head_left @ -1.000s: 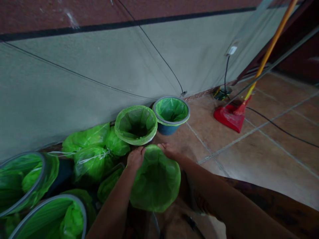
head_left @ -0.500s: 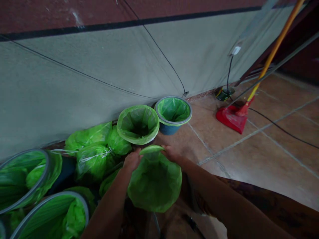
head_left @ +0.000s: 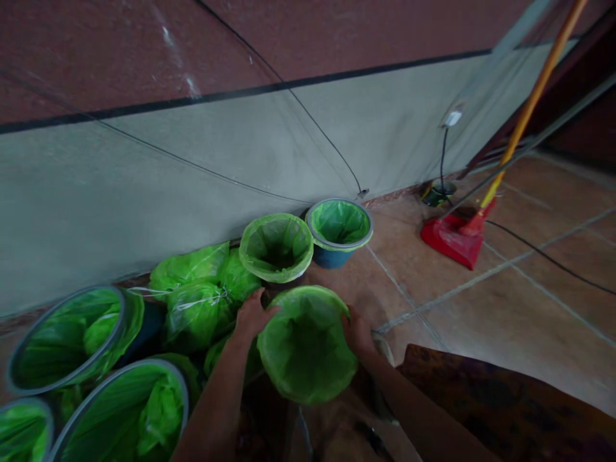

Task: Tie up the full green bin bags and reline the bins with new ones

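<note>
The lower-left bin (head_left: 26, 431) is cut off by the frame's edge, and the broom's handle (head_left: 539, 90) leaves the top.

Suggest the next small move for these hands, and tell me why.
Probably slide the left hand and right hand along the rim, pressing the green liner down evenly. The hands are at opposite sides of its mouth, its edge is folded outward, and no grey ring sits over it, unlike the liner on the blue bin by the wall.
</note>
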{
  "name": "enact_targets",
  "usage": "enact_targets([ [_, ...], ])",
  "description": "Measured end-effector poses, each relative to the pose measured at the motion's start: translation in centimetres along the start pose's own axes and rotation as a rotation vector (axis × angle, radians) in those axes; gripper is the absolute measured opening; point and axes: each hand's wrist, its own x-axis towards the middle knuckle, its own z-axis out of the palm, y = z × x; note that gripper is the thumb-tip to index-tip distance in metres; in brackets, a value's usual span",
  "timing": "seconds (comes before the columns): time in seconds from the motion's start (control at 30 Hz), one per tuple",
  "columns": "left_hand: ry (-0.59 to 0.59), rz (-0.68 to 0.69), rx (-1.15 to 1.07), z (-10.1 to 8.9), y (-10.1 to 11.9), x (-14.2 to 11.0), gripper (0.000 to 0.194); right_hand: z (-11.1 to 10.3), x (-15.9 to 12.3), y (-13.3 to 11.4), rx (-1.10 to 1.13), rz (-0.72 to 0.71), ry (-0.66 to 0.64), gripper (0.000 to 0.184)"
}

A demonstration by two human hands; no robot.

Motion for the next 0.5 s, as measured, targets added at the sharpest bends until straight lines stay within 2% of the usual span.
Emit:
enact_targets([
  [0.13,0.013,0.005,-0.104,1.0,0.4,-0.9,0.062,-0.2,-3.3,1.3,-0.018,0.094,0.089,0.058],
  [0.2,0.035,0.035,-0.120,1.5,1.3,-0.9,0.055,-1.2,-2.9,0.3,-0.048,0.041,0.202,0.069],
  [0.27,0.055,0.040,-0.131,1.7,2.1,-0.5,0.047,-2.5,-0.9,-1.8,-0.091,-0.080,0.257,0.060],
  [0.3,0.054,0.023,-0.124,1.7,2.5,-0.2,0.045,-3.1,0.5,-3.1,-0.104,-0.162,0.220,0.051],
  [0.37,0.034,-0.041,-0.068,1.7,2.8,0.4,0.048,-3.8,3.3,-6.1,-0.141,-0.323,0.061,0.040],
  [0.5,-0.004,-0.115,0.033,2.1,2.6,1.0,0.052,-3.2,7.0,-10.2,-0.238,-0.459,-0.261,0.037],
])
